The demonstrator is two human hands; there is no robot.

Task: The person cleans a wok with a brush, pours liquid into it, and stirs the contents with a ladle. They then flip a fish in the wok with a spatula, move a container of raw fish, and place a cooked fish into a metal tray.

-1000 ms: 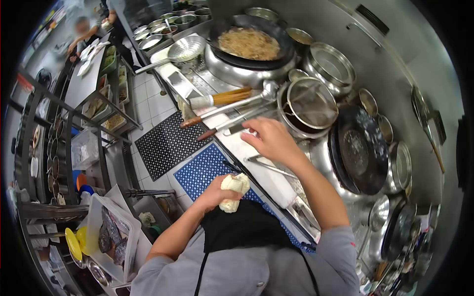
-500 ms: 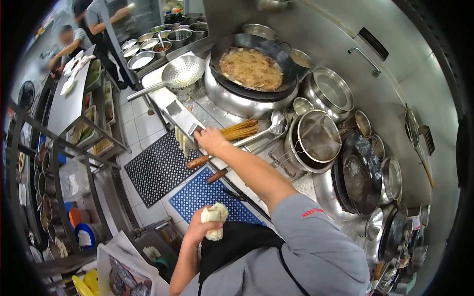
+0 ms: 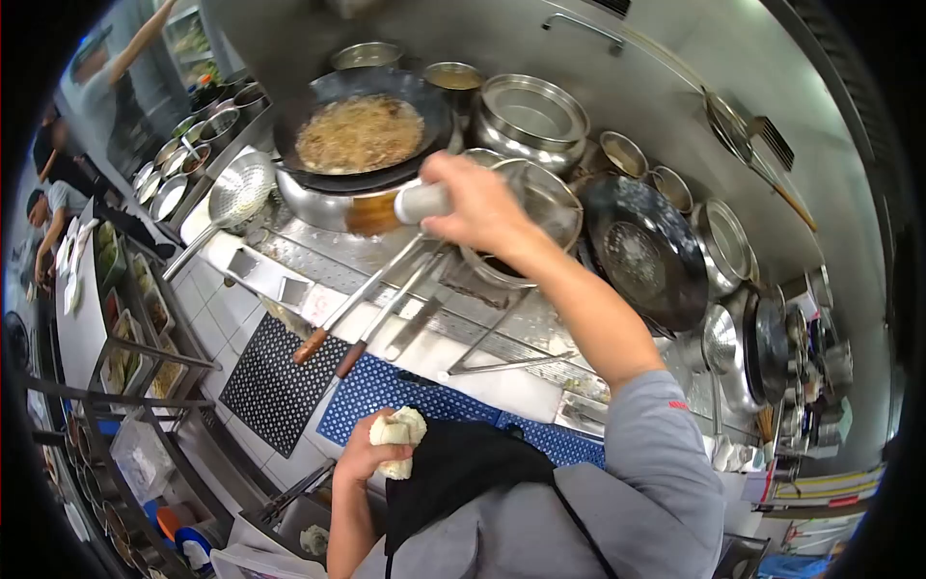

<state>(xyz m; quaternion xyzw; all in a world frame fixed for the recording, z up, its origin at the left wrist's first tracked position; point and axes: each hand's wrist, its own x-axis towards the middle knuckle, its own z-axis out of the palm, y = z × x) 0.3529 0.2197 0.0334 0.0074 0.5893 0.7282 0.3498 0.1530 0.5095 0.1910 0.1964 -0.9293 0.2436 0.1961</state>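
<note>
My right hand (image 3: 477, 201) is closed around the pale handle of a bamboo wok brush (image 3: 374, 214), whose bristles point left. It is held above the steel stove counter, just in front of the wok (image 3: 289, 135) with bubbling brown contents. Near my waist, my left hand (image 3: 355, 455) grips a folded off-white cloth (image 3: 397, 441). Below the brush, a wooden-handled ladle (image 3: 371, 297) and another long utensil with a dark wooden grip (image 3: 351, 359) lie across the counter's front edge. My right hand partly hides a steel pot with a strainer (image 3: 550, 207).
A perforated skimmer (image 3: 241, 188) rests left of the wok. Another dark wok (image 3: 637, 251) sits on the right burner, with a lidded steel pot (image 3: 535, 111) behind. Co-workers stand at the far left beyond a prep table (image 3: 82, 289). Mats (image 3: 280, 381) cover the floor.
My right hand has lifted the wok brush off the counter and carried it up and rightward. The view has turned right. My left hand still holds the cloth.
</note>
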